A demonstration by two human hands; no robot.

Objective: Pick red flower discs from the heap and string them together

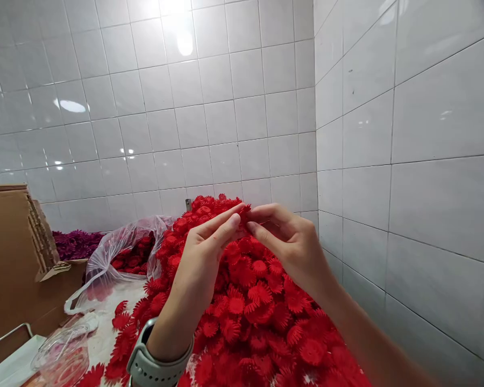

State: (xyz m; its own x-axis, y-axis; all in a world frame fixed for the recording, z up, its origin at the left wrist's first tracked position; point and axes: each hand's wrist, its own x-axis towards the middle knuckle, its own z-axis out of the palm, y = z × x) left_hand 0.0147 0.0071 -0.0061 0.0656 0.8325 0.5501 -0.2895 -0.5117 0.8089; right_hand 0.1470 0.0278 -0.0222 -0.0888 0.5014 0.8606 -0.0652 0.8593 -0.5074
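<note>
My left hand (212,239) and my right hand (292,236) meet above a large heap of red artificial flowers (262,301). Between their fingertips is a small red flower (245,213) with thin, fringed petals. My right thumb and fingers pinch it from the right. The left fingers and thumb close on it from the left, partly hiding it. A watch with a pale strap (157,357) is on my left wrist. Beneath both hands, the loose flowers lie piled on one another.
To the left, a clear plastic bag (108,258) holds more red flowers. Purple flowers (76,244) lie behind a cardboard box (12,269). A clear plastic container (62,349) stands at the lower left. White tiled walls (226,123) meet in a corner behind the heap.
</note>
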